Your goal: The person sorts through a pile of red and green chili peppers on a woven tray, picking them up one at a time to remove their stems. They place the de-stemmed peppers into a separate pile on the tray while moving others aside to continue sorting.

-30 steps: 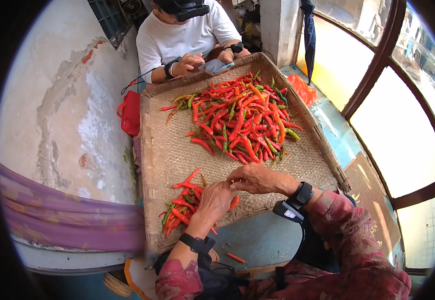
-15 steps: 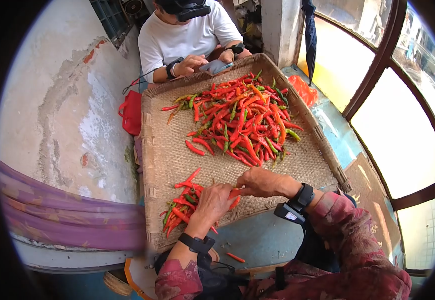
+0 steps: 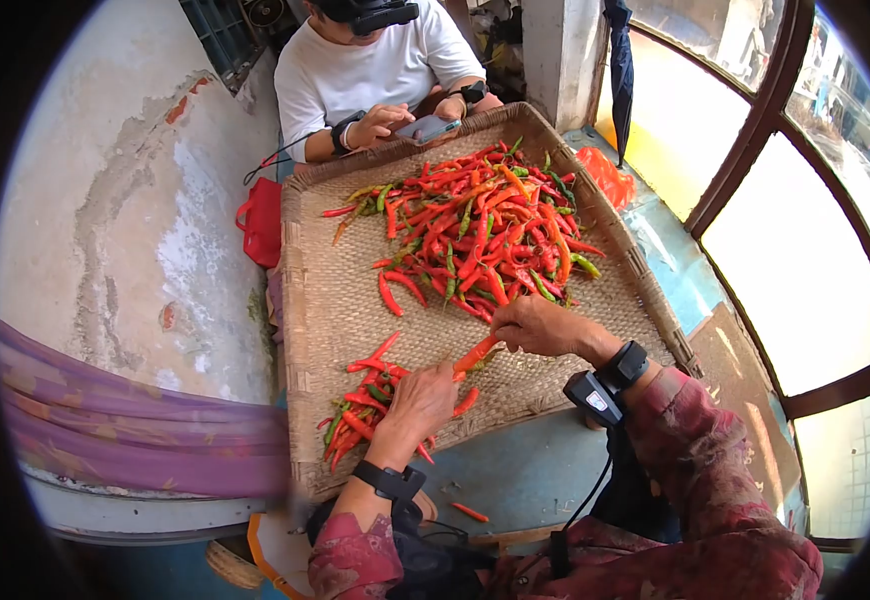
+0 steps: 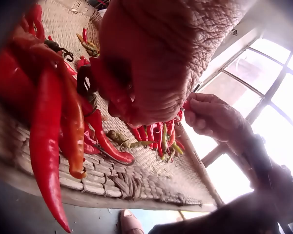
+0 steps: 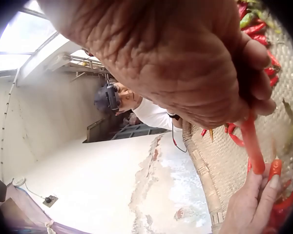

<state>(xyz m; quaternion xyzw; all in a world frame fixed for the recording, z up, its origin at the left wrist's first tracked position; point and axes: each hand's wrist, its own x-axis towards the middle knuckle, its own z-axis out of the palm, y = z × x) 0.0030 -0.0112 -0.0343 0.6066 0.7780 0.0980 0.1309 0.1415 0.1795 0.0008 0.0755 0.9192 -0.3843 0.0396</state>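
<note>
On the floor (image 3: 515,470), this side of the tray (image 3: 335,300): one stray pepper (image 3: 470,512). Small pile (image 3: 357,415), mostly red, some green: near left corner of the tray.

Your left hand (image 3: 420,400), over the tray's near part, grasps the lower end of the orange-red pepper (image 3: 477,353); the right wrist view shows a second pepper (image 5: 275,168) held by it too. Your right hand (image 3: 540,327), deeper over the tray, pinches the upper end, so the first pepper spans both hands.

Step in hand, judged: handling one pepper, perhaps stripping its stalk or passing it across; the views do not settle which. Next move would call for you to keep the left grasp firm and ease the right away without snapping the flesh.

Big pile (image 3: 485,240), red with green: tray's middle to far side; likely the supply. Beyond the tray's far rim: a person (image 3: 355,80) with a phone (image 3: 428,130).
</note>
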